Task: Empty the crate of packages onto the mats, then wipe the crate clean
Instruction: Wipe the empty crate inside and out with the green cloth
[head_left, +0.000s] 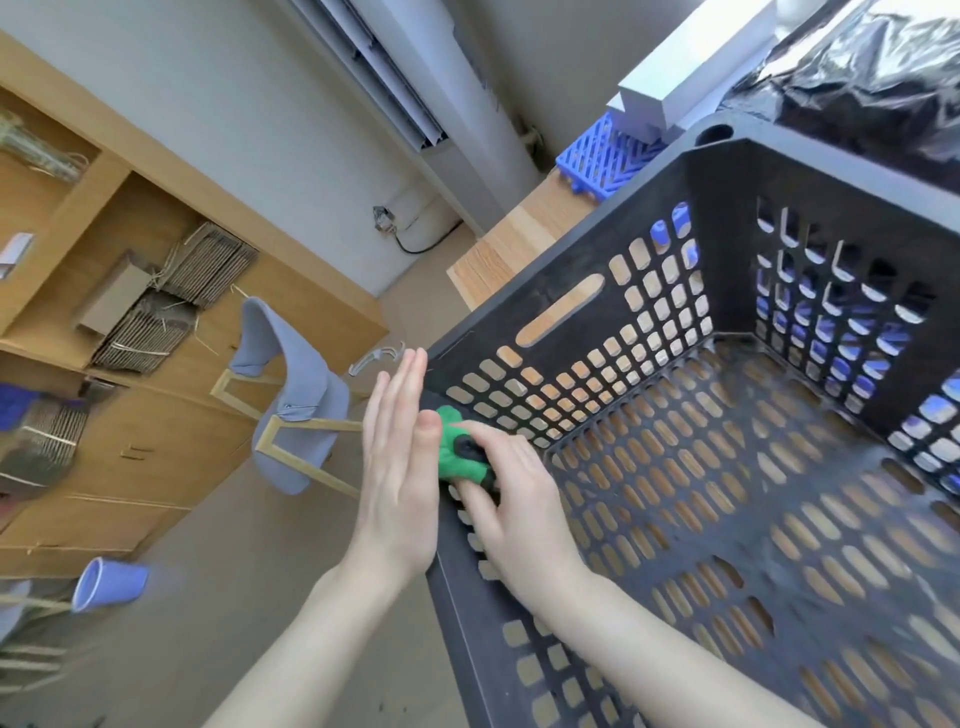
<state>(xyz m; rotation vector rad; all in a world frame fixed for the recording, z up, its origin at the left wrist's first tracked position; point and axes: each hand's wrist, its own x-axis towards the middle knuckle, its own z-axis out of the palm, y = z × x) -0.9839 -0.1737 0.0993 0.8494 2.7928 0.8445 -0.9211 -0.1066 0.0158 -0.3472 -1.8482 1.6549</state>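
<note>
Two hands of mine are at the near corner of the black crate (571, 291). My left hand (397, 467) is flat, with the fingers straight and close together, and it lies against the outside of the crate wall. My right hand (511, 499) is inside the crate. Its fingers are bent over a green cloth (454, 447) and they push the cloth onto the inside of the same wall, just below the rim. The cloth is bunched up and has dark patches on it. The two hands are just beside each other, with the wall between them. The crate stands on a wooden worktop (519, 234), and I can see the wood through the many holes in its floor and its sides. A long slot for carrying is cut into the wall above my hands. A blue mat (597, 156) lies on the worktop past the far corner of the crate, and more blue shows through the holes on the far side. White boxes (675, 78) sit on the blue mat. A shiny black bag (857, 78) is behind the crate's far wall. Down on the floor, well apart from the crate, there is a grey chair (291, 395) with thin wooden legs and a purple cup (109, 582). A wooden shelf (156, 171) by the wall holds stacks of flat cardboard (208, 265).
</note>
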